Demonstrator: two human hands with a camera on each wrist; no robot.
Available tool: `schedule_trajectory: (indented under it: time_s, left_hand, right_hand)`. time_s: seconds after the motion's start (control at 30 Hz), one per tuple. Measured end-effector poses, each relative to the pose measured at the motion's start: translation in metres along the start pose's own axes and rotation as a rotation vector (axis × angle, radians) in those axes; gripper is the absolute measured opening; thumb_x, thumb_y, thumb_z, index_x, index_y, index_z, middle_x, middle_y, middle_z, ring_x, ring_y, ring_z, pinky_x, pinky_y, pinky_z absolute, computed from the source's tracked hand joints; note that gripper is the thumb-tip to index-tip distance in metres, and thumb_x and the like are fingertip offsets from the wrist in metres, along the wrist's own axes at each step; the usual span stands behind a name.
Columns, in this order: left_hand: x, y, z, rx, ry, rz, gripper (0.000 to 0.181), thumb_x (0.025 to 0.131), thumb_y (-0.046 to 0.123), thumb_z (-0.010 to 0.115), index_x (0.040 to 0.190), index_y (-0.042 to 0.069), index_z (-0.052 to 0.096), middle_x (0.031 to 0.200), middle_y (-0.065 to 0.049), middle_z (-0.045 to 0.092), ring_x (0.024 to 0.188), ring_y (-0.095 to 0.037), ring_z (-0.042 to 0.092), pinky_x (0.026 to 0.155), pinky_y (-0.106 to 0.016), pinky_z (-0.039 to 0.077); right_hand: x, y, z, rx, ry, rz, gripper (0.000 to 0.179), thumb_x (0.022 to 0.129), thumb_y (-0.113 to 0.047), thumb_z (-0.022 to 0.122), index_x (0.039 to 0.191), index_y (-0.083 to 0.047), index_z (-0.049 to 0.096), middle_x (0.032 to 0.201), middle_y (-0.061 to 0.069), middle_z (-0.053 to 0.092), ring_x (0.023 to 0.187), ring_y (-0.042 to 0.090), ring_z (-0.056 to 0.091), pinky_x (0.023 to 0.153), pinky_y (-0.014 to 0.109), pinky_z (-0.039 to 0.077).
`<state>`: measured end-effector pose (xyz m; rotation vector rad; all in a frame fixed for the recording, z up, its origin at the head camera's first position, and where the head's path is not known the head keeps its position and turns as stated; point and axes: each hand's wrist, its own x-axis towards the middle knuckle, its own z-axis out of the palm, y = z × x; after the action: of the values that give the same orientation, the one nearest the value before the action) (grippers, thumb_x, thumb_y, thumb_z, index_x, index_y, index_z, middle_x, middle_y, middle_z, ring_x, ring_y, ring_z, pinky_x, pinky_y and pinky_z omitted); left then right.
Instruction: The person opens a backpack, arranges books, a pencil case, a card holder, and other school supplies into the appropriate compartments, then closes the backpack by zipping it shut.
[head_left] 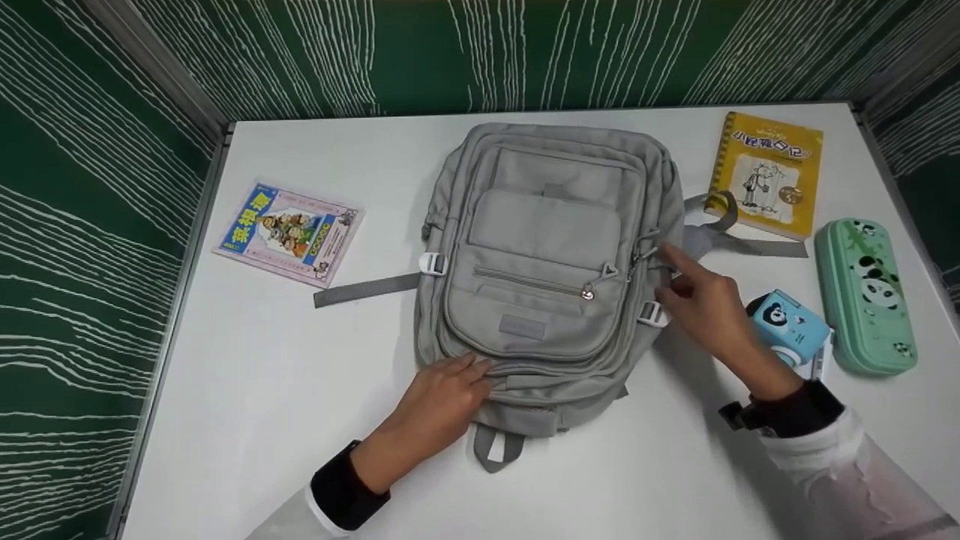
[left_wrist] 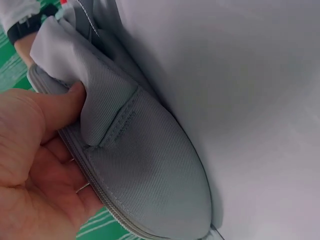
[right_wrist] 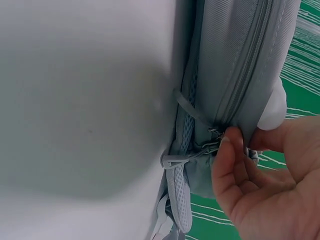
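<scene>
At the far left, a pink-bordered book point(head_left: 289, 232) lies flat and slightly turned on the white worktop point(head_left: 255, 397), its cover showing cartoon figures. Just to its right, a grey strap point(head_left: 367, 290) runs out from a white buckle point(head_left: 433, 264) on the left side of the grey backpack point(head_left: 547, 225). My left grip point(head_left: 446, 397) is closed on the near edge of that backpack, thumb on the fabric above and fingers curled underneath, next to a line of zip teeth. The backpack itself takes the middle of the worktop, front panel up, with its carry loop point(head_left: 499, 448) pointing towards me; a small pocket zip point(head_left: 532, 281) crosses the front above a label patch point(head_left: 523, 327). On its right side my right grip point(head_left: 705, 311) is nearly closed, thumb and fingers pinching the bag's edge beside the zip pulls; I cannot tell whether a pull itself is between them. A second white buckle point(head_left: 654, 315) sits just below those fingers. Beyond, another strap point(head_left: 761, 245) reaches out below the yellow book point(head_left: 765, 176), which lies at the far right part of the worktop. Nearer me, a small blue box point(head_left: 791, 326) with a panda picture rests close beside a green case point(head_left: 866, 296), also panda-printed, at the right end.
</scene>
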<state>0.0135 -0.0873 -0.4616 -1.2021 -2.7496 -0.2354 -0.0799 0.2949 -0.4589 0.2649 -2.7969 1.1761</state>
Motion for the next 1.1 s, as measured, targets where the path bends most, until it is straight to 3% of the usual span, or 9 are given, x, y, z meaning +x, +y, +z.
schedule_trajectory:
  time_s: [0.13,0.33,0.57,0.73,0.93,1.1]
  left_hand:
    - [-0.003,-0.009,0.0,-0.019,0.022,-0.023,0.02,0.082,-0.004,0.081,0.099,0.008,0.081,0.123,-0.01,0.075,0.116,-0.03,0.071,0.096,-0.04,0.057]
    - [-0.005,-0.024,0.0,-0.075,0.056,-0.053,0.019,0.081,-0.009,0.079,0.095,0.005,0.08,0.118,-0.014,0.076,0.115,-0.034,0.071,0.101,-0.046,0.054]
    - [-0.007,-0.042,-0.003,-0.102,0.063,-0.105,0.016,0.08,-0.011,0.078,0.089,0.002,0.078,0.118,-0.016,0.075,0.114,-0.038,0.07,0.105,-0.05,0.051]
    - [-0.007,-0.053,-0.006,-0.105,0.052,-0.129,0.021,0.076,-0.014,0.08,0.089,0.001,0.078,0.118,-0.018,0.075,0.113,-0.04,0.07,0.107,-0.051,0.049]
    - [-0.006,-0.066,-0.008,-0.091,0.048,-0.142,0.022,0.072,-0.016,0.08,0.087,0.0,0.079,0.116,-0.018,0.075,0.115,-0.042,0.069,0.109,-0.051,0.047]
    - [-0.002,-0.078,-0.011,-0.059,0.05,-0.167,0.019,0.074,-0.013,0.083,0.089,-0.001,0.08,0.114,-0.017,0.076,0.119,-0.041,0.067,0.111,-0.049,0.046]
  right_hand:
    - [-0.007,-0.001,0.005,-0.005,0.023,-0.028,0.037,0.09,0.01,0.068,0.126,0.002,0.074,0.088,0.019,0.076,0.066,0.006,0.059,0.056,0.011,0.041]
    - [-0.016,-0.004,0.01,-0.025,0.036,-0.041,0.016,0.089,0.007,0.071,0.1,0.003,0.082,0.095,0.017,0.078,0.082,0.013,0.07,0.067,0.005,0.043]
    - [-0.03,-0.01,0.013,-0.052,0.005,-0.086,0.023,0.089,0.011,0.063,0.101,0.004,0.081,0.097,0.015,0.078,0.086,0.025,0.072,0.072,0.007,0.043]
    - [-0.037,-0.011,0.015,-0.098,-0.056,-0.146,0.03,0.082,0.018,0.065,0.105,0.006,0.08,0.096,0.014,0.075,0.082,0.028,0.071,0.068,0.024,0.052]
    - [-0.042,-0.012,0.017,-0.21,-0.074,-0.302,0.033,0.077,0.02,0.078,0.107,0.004,0.079,0.091,0.012,0.072,0.083,0.028,0.071,0.068,0.044,0.058]
    - [-0.044,-0.011,0.019,-0.284,-0.013,-0.459,0.035,0.071,0.018,0.084,0.102,0.0,0.082,0.085,0.011,0.071,0.078,0.027,0.068,0.061,0.041,0.057]
